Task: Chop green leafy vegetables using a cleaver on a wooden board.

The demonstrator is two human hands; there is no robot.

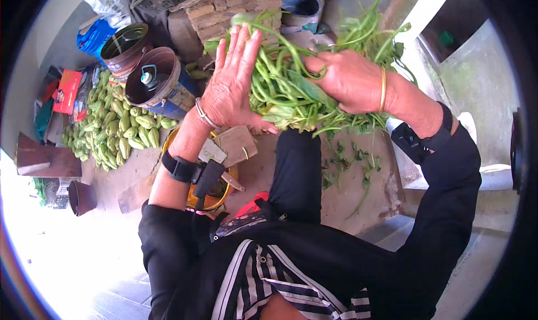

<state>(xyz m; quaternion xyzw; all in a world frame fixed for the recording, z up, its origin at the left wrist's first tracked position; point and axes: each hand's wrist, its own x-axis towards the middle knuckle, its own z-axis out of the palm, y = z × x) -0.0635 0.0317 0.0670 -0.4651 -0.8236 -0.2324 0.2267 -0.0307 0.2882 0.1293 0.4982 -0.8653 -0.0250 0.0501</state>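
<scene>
A thick bundle of green leafy stems [279, 78] is raised in front of me, above my black-trousered leg. My right hand [351, 80], with a gold bangle at its wrist, is closed around the bundle. On the other side my left hand [233, 82] is spread flat, its palm and thumb against the cut-looking stem side, fingers pointing up. Below my left hand stands a yellow bucket [229, 190] with a wooden board [237, 145] and a wooden-handled tool [232, 181] across its top. The tool's working end is hidden.
A heap of green chayotes [122, 127] lies on the floor at the left, by a blue-sided bucket [178, 93] holding a plastic bottle. Behind it stands a brown bucket [126, 47]. Loose greens [363, 164] lie on the floor by a low wall at the right.
</scene>
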